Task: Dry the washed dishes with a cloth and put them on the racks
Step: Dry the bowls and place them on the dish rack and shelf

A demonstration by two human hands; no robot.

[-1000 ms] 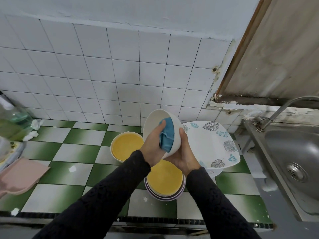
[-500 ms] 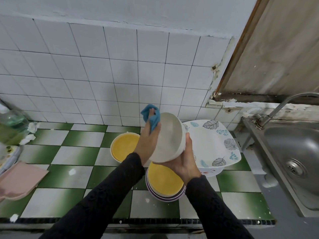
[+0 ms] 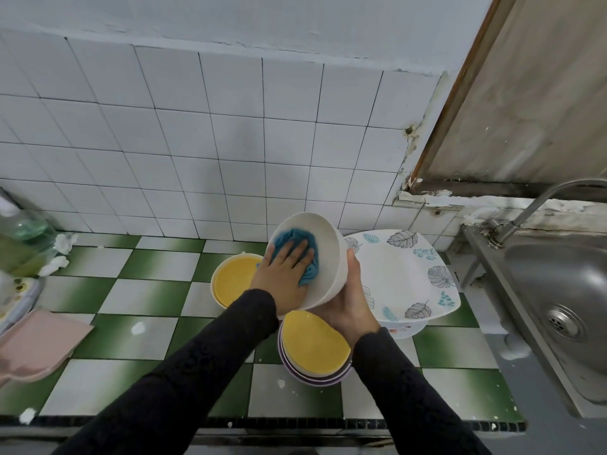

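Note:
My right hand [image 3: 349,302] grips a white bowl [image 3: 331,257] from below and the right, tilted with its mouth facing left. My left hand [image 3: 282,274] reaches into that bowl and presses a blue cloth [image 3: 300,244] flat against the inside with straight fingers. Below the hands stands a stack of bowls, yellow inside [image 3: 313,346]. Another yellow-inside bowl [image 3: 231,279] sits further back on the green-and-white tiled counter [image 3: 147,290]. A square leaf-patterned plate [image 3: 404,274] lies on other dishes to the right.
A steel sink [image 3: 555,290] with a tap [image 3: 538,201] is at the right. A pink board [image 3: 36,346] and a green bottle [image 3: 23,238] stand at the left edge. White wall tiles rise behind the counter.
The cloth went from the bowl's outer rim to its inside; my left hand now presses it flat there. The bowl has turned its mouth to the left.

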